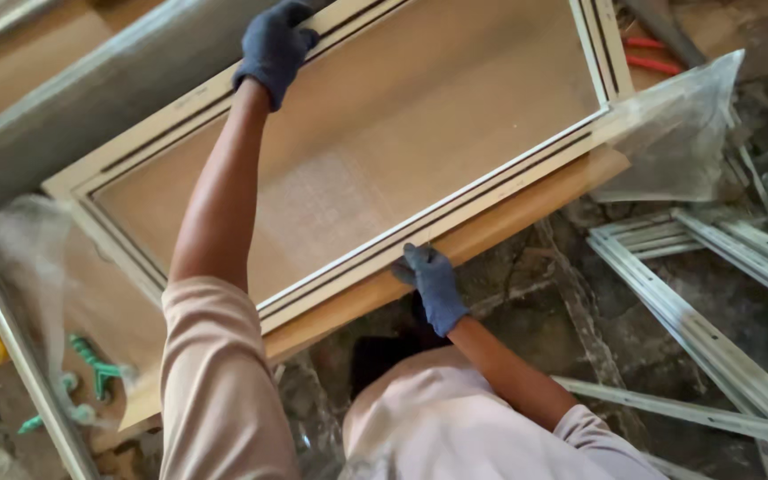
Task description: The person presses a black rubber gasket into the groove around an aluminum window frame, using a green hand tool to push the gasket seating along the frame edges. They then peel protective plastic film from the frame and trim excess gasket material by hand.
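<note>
Both hands wear dark blue gloves and grip a cream-coloured window frame [455, 200] from opposite sides. My left hand [273, 49] reaches across to the far long rail, fingers curled over its outer edge and closed on it, with the arm stretched over the mesh panel [375, 151] that fills the frame. My right hand [433, 283] is at the near long rail, fingers pressed up against the rail's edge from below and closed around it, roughly midway along that rail. The frame lies flat and slanted across the view on a wooden board [526, 209], whose near edge projects past the frame's near rail; the frame's right end sits at the board's right corner. A clear plastic sheet [682, 133] hangs off that right corner, touching the frame's end. Green spring clamps [91, 369] lie at the board's near left corner, well apart from both hands, beside a long metal strip [20, 356] that crosses the left edge of the view. Pale aluminium profiles [713, 293] lie on the rough stone floor [562, 302] to the right of the board, clear of the frame. Red-handled pliers [651, 53] rest beyond the frame's far right corner. A grey metal section [91, 98] runs beyond the far rail, on the left.
</note>
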A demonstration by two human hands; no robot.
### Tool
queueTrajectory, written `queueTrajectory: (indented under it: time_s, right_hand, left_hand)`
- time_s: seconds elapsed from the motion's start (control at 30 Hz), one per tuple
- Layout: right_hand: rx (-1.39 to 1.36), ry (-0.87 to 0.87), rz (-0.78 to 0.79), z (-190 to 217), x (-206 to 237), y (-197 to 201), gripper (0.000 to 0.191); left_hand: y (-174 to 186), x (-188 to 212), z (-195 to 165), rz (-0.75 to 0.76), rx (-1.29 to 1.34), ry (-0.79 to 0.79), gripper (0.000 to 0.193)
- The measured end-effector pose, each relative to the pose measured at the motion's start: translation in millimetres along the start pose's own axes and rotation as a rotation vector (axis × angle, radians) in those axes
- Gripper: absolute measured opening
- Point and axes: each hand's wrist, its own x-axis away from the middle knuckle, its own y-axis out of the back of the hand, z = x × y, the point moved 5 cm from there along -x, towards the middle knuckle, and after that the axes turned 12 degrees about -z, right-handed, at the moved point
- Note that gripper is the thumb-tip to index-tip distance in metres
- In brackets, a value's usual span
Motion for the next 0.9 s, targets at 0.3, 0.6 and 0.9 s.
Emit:
queueTrajectory:
  time_s: [0.3,0.6,0.9]
  right_hand:
    - [0.165,-0.021,0.007,-15,7,42,0.028]
    - [0.461,0.824,-0.634,101,-6,92,0.036]
    - [0.029,0.777,-0.742,116,-17,84,0.035]
  left_hand:
    - [-42,120,47,0.062,0.116,-0.121,0.048]
    - [41,399,-21,0.496,-0.109,-0.109,0.077]
    - [32,488,22,0.486,-0.270,-0.199,0.054]
